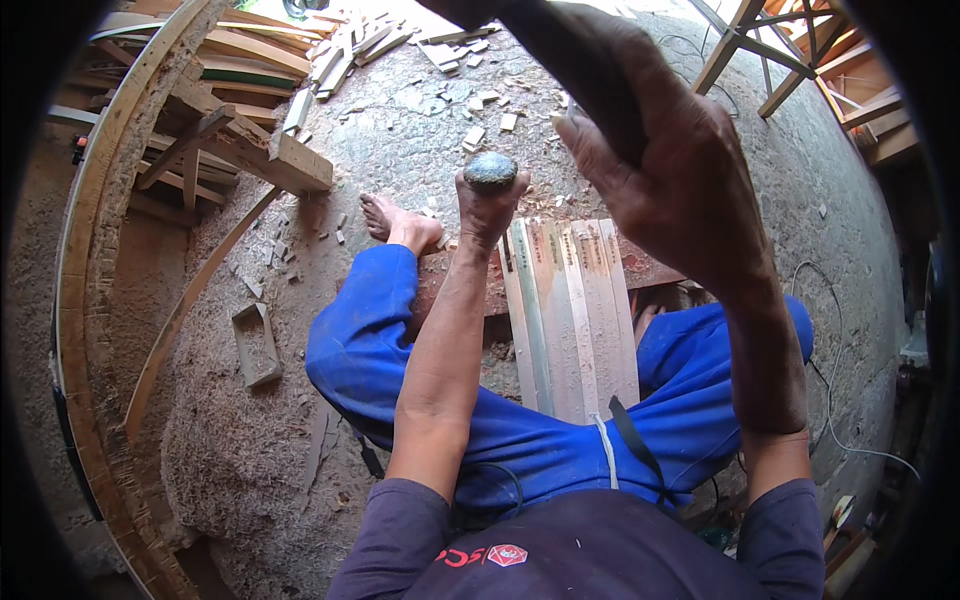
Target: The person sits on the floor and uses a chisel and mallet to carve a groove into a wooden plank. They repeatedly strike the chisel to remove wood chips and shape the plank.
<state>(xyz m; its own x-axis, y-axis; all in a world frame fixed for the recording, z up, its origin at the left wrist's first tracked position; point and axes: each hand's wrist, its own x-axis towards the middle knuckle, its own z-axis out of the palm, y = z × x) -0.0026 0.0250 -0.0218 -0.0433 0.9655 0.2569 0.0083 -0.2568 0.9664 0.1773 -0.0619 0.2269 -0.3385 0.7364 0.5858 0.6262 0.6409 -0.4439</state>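
Note:
My left hand (482,210) is closed around an upright tool, perhaps a chisel, whose round, worn grey top (490,172) shows; its blade is hidden. My right hand (670,185) is raised higher, wrapped around a dark mallet-like tool (545,55) that runs off the upper edge. Below both hands, several pale boards (570,330) lie side by side between my legs, with short dark marks or slots in rows near their far ends. They rest across a reddish-brown beam (440,295). My bare foot (400,222) is beside the beam at left.
Scattered wood offcuts (350,55) lie on the dusty floor (840,250). Stacked strips on a wooden rack (295,160) and a curved plank stand left. A small open box (258,345) sits by my left leg. A wooden frame (750,55) is top right, a cable (830,380) below it.

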